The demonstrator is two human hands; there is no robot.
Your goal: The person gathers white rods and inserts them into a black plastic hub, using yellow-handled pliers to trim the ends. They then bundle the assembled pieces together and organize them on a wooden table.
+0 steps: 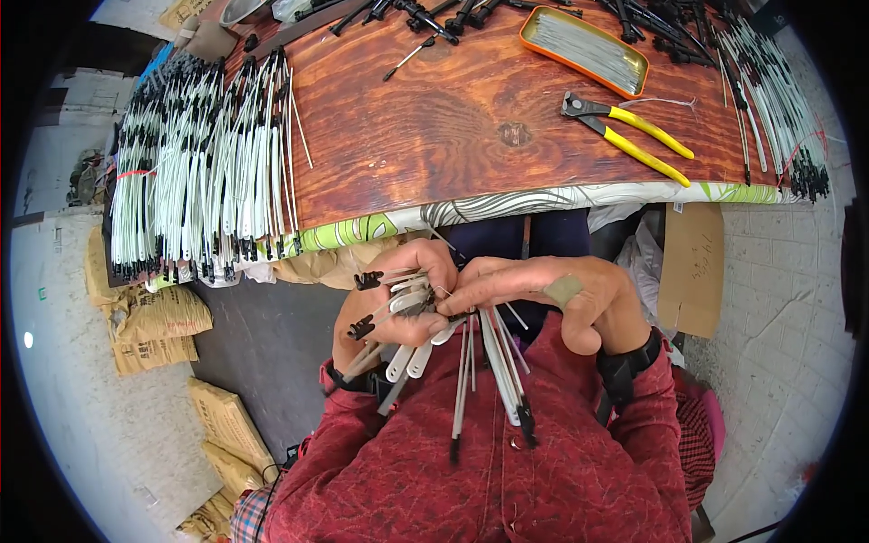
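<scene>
In front of my chest I hold a bundle of thin white rods (pixel 501 362) with black end pieces, fanned out in several directions. My left hand (pixel 425 281) is closed round its middle; some rods poke out between the fingers, and flat white ends with small holes hang below. My right hand (pixel 561 290) reaches across from the right, its fingertips pressed together against the bundle beside the left fingers. A fine pale wire or thread shows near those fingertips, though what exactly they pinch is partly hidden. A greenish patch sticks to the back of my right hand.
On the wooden table (pixel 398 163), large piles of similar rods lie left (pixel 199 172) and right (pixel 778 109). Yellow-handled cutting pliers (pixel 634 136) rest beside an orange-rimmed tin (pixel 579 54) of thin wires. Black parts (pixel 425 18) line the back; brown sacks (pixel 158 317) stand lower left.
</scene>
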